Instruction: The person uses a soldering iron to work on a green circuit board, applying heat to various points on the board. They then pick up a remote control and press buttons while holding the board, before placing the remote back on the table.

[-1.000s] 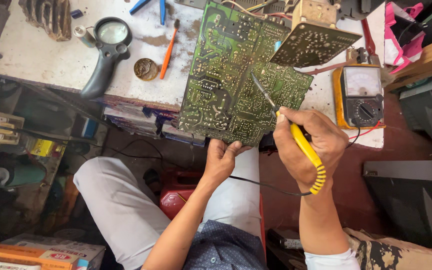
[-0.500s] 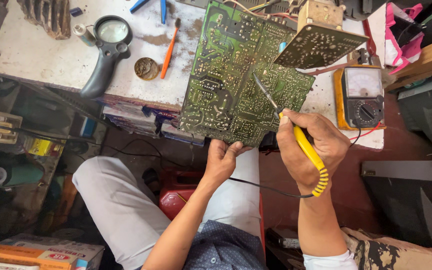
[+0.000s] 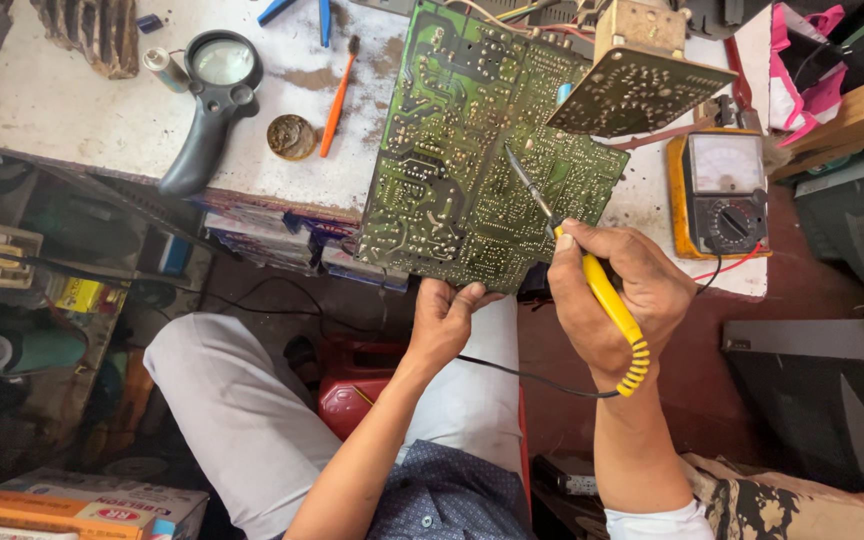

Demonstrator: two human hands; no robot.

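A large green circuit board [image 3: 472,150] lies solder side up, overhanging the near edge of a worn white workbench [image 3: 72,110]. My left hand [image 3: 442,322] grips the board's near edge from below. A yellow-handled soldering iron [image 3: 592,280] is held like a pen in my right hand [image 3: 617,295]. Its metal tip rests on the board's middle right area. A black cord runs from the iron's handle across my lap.
A smaller board [image 3: 642,85] stands tilted at the big board's far right corner. An analog meter in a yellow case [image 3: 722,190] lies to the right. On the bench's left are a black magnifier [image 3: 207,95], a round tin [image 3: 291,136] and an orange brush [image 3: 337,95].
The iron's tip has shifted slightly along the board. My left hand keeps its hold on the board's edge.
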